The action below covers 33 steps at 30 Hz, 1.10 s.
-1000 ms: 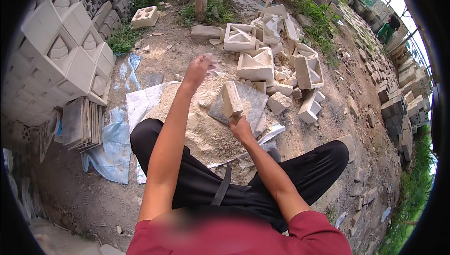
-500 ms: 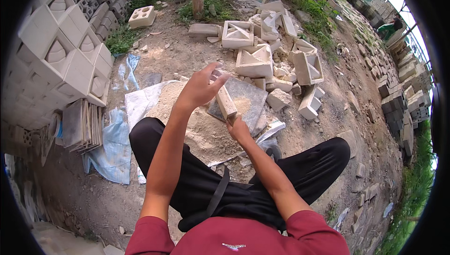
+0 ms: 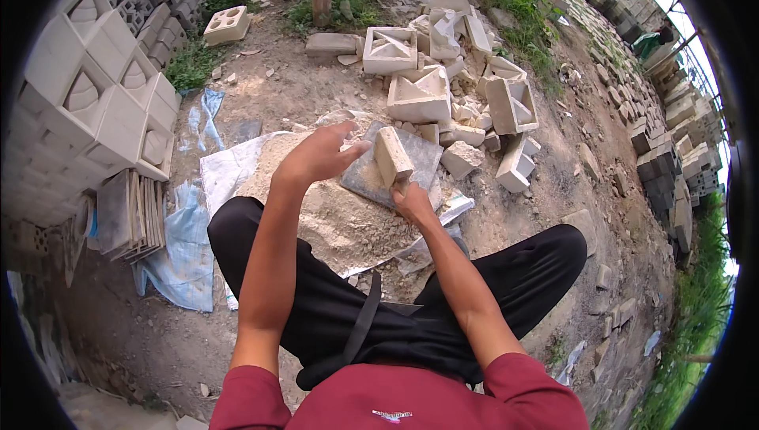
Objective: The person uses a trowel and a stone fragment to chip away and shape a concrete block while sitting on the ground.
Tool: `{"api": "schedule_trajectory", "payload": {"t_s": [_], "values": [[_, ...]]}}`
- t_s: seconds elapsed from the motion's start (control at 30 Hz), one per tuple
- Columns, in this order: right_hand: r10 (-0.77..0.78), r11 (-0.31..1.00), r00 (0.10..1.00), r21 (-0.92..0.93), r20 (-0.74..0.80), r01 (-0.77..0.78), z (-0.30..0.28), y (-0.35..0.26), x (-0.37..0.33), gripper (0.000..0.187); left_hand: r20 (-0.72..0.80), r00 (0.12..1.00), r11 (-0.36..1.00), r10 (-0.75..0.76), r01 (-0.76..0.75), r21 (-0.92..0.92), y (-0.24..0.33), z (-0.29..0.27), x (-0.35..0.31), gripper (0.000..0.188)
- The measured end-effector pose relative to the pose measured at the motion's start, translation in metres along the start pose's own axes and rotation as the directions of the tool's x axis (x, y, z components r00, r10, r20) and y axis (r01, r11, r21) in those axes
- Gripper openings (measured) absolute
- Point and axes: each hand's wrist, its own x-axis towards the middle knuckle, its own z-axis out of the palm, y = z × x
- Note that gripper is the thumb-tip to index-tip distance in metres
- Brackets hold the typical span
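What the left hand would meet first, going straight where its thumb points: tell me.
Probably the pale block held by the right hand, just right of the left hand; their heights are unclear, so it might pass over instead.

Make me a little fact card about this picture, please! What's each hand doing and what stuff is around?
Left hand: raised, thumb and fingers apart, nothing seen in it
Right hand: gripping a pale block at its near end
Behind the block: grey slab; touching or not, can't tell
Heap: sandy powder on a white sheet
Ahead, to the right: hollow blocks, broken chunks
Off to the left: boards, blue sheet, stacked blocks
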Motion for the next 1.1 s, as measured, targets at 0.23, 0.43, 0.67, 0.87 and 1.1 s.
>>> {"api": "schedule_trajectory", "payload": {"t_s": [0.23,0.43,0.67,0.87,1.1], "values": [[0.051,0.994,0.986,0.099,-0.157,-0.036,0.006,0.015,-0.011,0.059,0.162,0.984,0.997,-0.071,0.064,0.043,0.015,-0.002,-0.002,0.059],[0.042,0.995,0.998,0.09,-0.049,-0.038,-0.016,-0.004,0.0,0.056,0.128,0.99,0.994,-0.062,0.05,0.093,0.011,-0.004,-0.002,0.06],[0.067,0.997,0.99,0.05,-0.121,-0.061,0.0,0.009,-0.004,0.056,0.139,0.988,0.997,-0.074,0.069,0.039,0.005,0.0,-0.004,0.062],[0.024,0.992,0.992,0.123,-0.121,-0.009,-0.006,-0.01,0.005,0.056,0.126,0.989,0.993,-0.077,0.065,0.095,0.003,0.0,-0.006,0.063],[0.006,1.0,0.995,0.021,-0.1,-0.004,0.017,-0.006,-0.003,0.055,0.167,0.984,0.997,-0.06,0.052,0.053,0.003,-0.001,-0.004,0.062]]}}
